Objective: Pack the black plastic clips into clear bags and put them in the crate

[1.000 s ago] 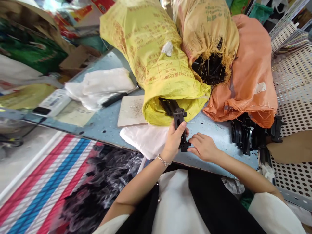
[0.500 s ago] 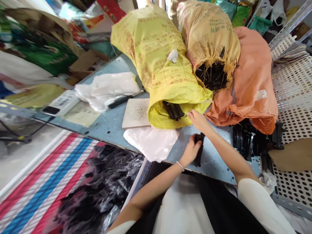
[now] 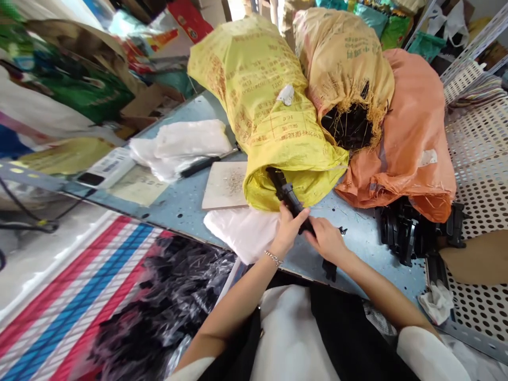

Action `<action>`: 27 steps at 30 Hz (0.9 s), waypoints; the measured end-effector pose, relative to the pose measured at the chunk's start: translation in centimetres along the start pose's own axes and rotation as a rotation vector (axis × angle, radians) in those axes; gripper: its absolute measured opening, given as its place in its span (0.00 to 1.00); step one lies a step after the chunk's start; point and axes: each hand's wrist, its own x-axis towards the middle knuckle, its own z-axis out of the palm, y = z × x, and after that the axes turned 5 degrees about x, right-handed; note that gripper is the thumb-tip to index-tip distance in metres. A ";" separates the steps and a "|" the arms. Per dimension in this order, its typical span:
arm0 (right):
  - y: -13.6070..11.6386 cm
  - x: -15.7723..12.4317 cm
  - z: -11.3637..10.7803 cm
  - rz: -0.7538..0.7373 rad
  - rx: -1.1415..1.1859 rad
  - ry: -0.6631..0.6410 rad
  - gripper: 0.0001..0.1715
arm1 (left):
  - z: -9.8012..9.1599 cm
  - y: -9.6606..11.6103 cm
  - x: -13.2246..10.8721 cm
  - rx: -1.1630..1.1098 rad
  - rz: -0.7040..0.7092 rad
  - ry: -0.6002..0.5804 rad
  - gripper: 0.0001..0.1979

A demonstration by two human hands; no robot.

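A long black plastic part (image 3: pixel 291 203) is gripped by both my hands just in front of the mouth of the yellow woven sack (image 3: pixel 273 111). My left hand (image 3: pixel 290 227) wraps round its middle, thumb on top. My right hand (image 3: pixel 326 238) closes on its lower end. Another black part (image 3: pixel 330 269) lies flat on the blue table (image 3: pixel 178 201) under my right wrist, near the front edge. More black parts show inside the sack's open mouth.
A tan sack (image 3: pixel 345 69) and an orange sack (image 3: pixel 413 127) lie behind, with a heap of black parts (image 3: pixel 413 230) at the right. White plastic bags (image 3: pixel 242 230), a white tile (image 3: pixel 226 185) and a knife (image 3: pixel 206 164) lie left. Perforated metal shelving (image 3: pixel 476 174) stands at right.
My right hand reached to the yellow sack's mouth and came back with a black part. My left hand let go of the earlier part, which lies on the table, and joined the right on the new one.
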 end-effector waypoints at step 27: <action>-1.5 -1.3 -2.6 0.100 0.583 -0.125 0.33 | 0.7 3.8 -4.8 -0.105 -0.301 -0.221 0.28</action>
